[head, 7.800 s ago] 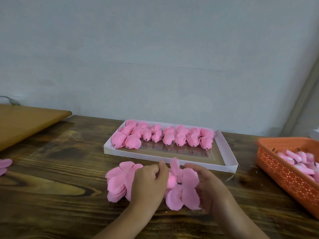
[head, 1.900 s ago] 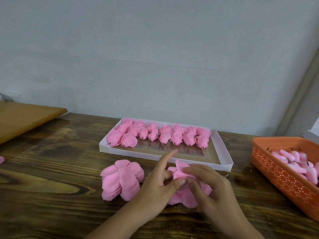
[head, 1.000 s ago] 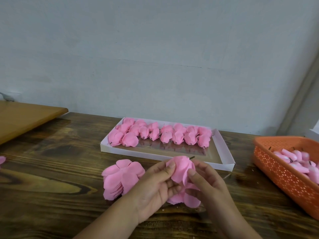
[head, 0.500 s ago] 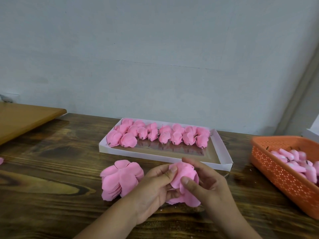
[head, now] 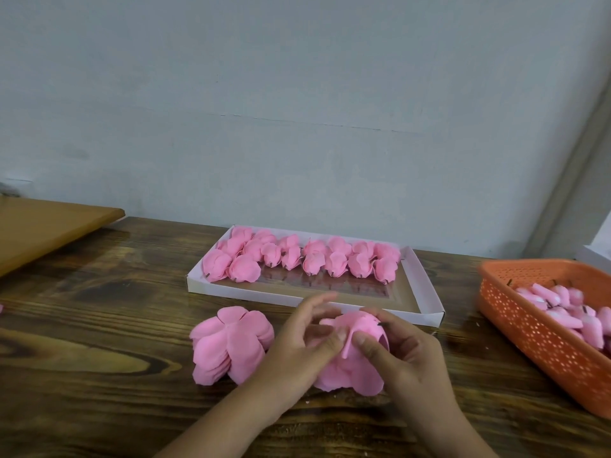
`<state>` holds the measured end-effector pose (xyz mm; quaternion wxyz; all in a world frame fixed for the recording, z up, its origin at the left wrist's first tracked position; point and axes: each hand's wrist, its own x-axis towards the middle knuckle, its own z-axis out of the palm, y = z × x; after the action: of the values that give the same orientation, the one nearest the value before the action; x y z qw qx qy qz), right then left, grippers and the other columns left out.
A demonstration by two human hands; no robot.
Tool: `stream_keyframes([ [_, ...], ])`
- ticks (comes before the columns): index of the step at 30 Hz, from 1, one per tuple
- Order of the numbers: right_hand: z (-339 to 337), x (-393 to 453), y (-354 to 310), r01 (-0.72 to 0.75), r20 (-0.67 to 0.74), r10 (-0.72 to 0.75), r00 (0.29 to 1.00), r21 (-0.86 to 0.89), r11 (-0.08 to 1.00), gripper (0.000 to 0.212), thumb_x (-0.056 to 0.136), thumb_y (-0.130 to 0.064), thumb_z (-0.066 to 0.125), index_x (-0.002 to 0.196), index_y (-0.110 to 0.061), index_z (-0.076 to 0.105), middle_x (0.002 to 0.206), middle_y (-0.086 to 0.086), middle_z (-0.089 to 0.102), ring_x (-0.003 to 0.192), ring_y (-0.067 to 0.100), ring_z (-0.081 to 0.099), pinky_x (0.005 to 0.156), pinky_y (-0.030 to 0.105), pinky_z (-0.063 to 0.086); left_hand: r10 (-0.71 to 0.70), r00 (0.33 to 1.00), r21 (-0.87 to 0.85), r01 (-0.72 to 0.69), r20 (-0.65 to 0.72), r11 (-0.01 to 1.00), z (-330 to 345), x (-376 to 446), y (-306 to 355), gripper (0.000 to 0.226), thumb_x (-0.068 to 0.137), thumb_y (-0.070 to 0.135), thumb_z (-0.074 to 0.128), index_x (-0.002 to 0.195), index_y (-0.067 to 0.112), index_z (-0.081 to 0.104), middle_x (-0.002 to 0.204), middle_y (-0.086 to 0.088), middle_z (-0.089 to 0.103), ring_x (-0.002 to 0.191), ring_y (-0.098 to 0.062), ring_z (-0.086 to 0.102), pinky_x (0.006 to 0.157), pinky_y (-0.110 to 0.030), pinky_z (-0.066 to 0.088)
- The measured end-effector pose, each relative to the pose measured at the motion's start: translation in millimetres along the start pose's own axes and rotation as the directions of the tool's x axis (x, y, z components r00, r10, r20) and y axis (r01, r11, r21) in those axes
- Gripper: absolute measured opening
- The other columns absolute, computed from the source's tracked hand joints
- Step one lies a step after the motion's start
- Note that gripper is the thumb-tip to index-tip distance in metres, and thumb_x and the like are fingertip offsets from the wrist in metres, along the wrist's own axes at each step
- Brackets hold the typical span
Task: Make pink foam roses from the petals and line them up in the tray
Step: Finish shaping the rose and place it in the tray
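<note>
A person's 2 hands work a half-made rose (head: 355,355) just in front of the tray (head: 426,317) on a dark wooden table (head: 82,375). The left hand (head: 297,352) pinches a raised petal between thumb and fingertips, index finger lifted free; the right hand (head: 401,358) curls round the bud from the other side, thumb pressing the same fold, probably so that the layer wraps tight and cannot spring open. A thin dark stem end pokes out by the right fingers, toward the tray. The lower petals spread flat on the wood beneath both hands, apparently waiting to be folded up in turn.

Left of the tray's near corner, beside the left wrist, lies a stack of petals (head: 231,345), close enough to reach without shifting. Inside the tray, finished roses (head: 301,257) sit packed against the far wall, stems pointing toward the person; the near strip of the tray is bare, and the next rose would likely go there. Right of the tray stands an orange basket (head: 535,338) holding pale pink buds (head: 562,312) on dark stems, seemingly the cores. Left of the tray, a lighter wooden board (head: 49,226) overhangs the table edge.
</note>
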<state>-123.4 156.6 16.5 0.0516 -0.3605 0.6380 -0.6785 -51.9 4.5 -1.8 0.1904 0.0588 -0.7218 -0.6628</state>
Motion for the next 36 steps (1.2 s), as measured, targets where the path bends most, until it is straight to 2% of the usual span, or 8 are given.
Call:
stream_keyframes([
  [2, -1, 0, -1, 0.016, 0.002, -0.016, 1.000, -0.040, 0.999, 0.039, 0.086, -0.005, 0.070, 0.100, -0.041, 0.076, 0.091, -0.004, 0.079, 0.083, 0.011, 0.075, 0.067, 0.018, 0.056, 0.118, 0.993, 0.078, -0.120, 0.020, 0.990, 0, 0, 1, 0.029, 0.096, 0.036, 0.067, 0.117, 0.056, 0.063, 0.123, 0.025, 0.067, 0.118, 0.004, 0.061, 0.092, -0.014, 0.051],
  [7, -2, -1, -2, 0.013, 0.012, -0.012, 1.000, -0.107, 0.994, 0.033, 0.088, -0.006, 0.070, 0.094, -0.038, 0.077, 0.078, -0.002, 0.078, 0.071, 0.010, 0.073, 0.061, 0.015, 0.053, 0.185, 0.980, 0.187, -0.196, 0.077, 0.963, -1, -4, 2, 0.043, 0.077, 0.072, 0.070, 0.117, 0.059, 0.060, 0.123, 0.029, 0.066, 0.119, 0.006, 0.059, 0.093, -0.018, 0.053],
  [14, -1, -1, -1, -0.029, 0.045, 0.030, 0.999, -0.039, 0.999, 0.015, 0.084, -0.023, 0.072, 0.094, -0.031, 0.079, 0.088, 0.003, 0.079, 0.083, 0.020, 0.075, 0.071, 0.031, 0.061, 0.235, 0.971, 0.356, -0.207, -0.037, 0.911, -1, -2, -4, 0.049, 0.087, 0.032, 0.078, 0.102, 0.074, 0.058, 0.107, 0.038, 0.067, 0.104, 0.014, 0.062, 0.075, -0.004, 0.050],
  [19, -1, -1, 0, -0.023, 0.040, 0.024, 0.999, -0.037, 0.999, 0.019, 0.085, -0.017, 0.072, 0.095, -0.032, 0.079, 0.089, 0.001, 0.079, 0.083, 0.018, 0.075, 0.072, 0.030, 0.061, 0.275, 0.961, 0.419, -0.237, -0.032, 0.876, 0, -5, -4, 0.043, 0.087, 0.039, 0.077, 0.104, 0.073, 0.057, 0.110, 0.040, 0.066, 0.105, 0.014, 0.062, 0.083, -0.006, 0.050],
  [25, 0, 0, 3, -0.030, 0.068, 0.027, 0.997, 0.033, 0.999, 0.025, 0.083, -0.020, 0.075, 0.100, -0.038, 0.076, 0.096, 0.000, 0.079, 0.089, 0.015, 0.075, 0.072, 0.020, 0.057, 0.269, 0.960, 0.363, -0.222, -0.083, 0.905, 1, -3, -6, 0.046, 0.088, 0.030, 0.078, 0.101, 0.071, 0.062, 0.105, 0.035, 0.070, 0.101, 0.011, 0.066, 0.079, -0.009, 0.053],
  [29, -5, 3, 10, -0.186, 0.126, 0.165, 0.978, 0.180, 0.966, 0.031, 0.086, -0.040, 0.066, 0.113, -0.028, 0.074, 0.110, 0.007, 0.076, 0.106, 0.022, 0.071, 0.086, 0.036, 0.059, 0.236, 0.965, 0.300, -0.192, -0.118, 0.934, -1, 2, -10, 0.033, 0.090, 0.023, 0.076, 0.105, 0.052, 0.070, 0.100, 0.023, 0.075, 0.097, 0.001, 0.070, 0.081, -0.023, 0.059],
  [32, -12, 8, 15, -0.306, 0.149, 0.272, 0.951, 0.303, 0.903, 0.038, 0.086, -0.028, 0.051, 0.114, -0.018, 0.075, 0.119, 0.016, 0.071, 0.113, 0.029, 0.068, 0.097, 0.050, 0.053, 0.199, 0.973, 0.239, -0.167, -0.114, 0.956, -3, 3, -9, 0.033, 0.090, 0.018, 0.075, 0.105, 0.047, 0.071, 0.099, 0.019, 0.076, 0.095, -0.002, 0.071, 0.080, -0.024, 0.059],
  [36, -11, 6, 14, -0.292, 0.177, 0.251, 0.952, 0.265, 0.919, 0.033, 0.086, -0.018, 0.059, 0.115, -0.020, 0.074, 0.115, 0.015, 0.073, 0.109, 0.033, 0.069, 0.095, 0.047, 0.056, 0.168, 0.981, 0.184, -0.148, -0.100, 0.972, -5, 4, -8, 0.028, 0.091, 0.017, 0.075, 0.103, 0.043, 0.074, 0.100, 0.015, 0.077, 0.096, -0.006, 0.072, 0.081, -0.029, 0.060],
])
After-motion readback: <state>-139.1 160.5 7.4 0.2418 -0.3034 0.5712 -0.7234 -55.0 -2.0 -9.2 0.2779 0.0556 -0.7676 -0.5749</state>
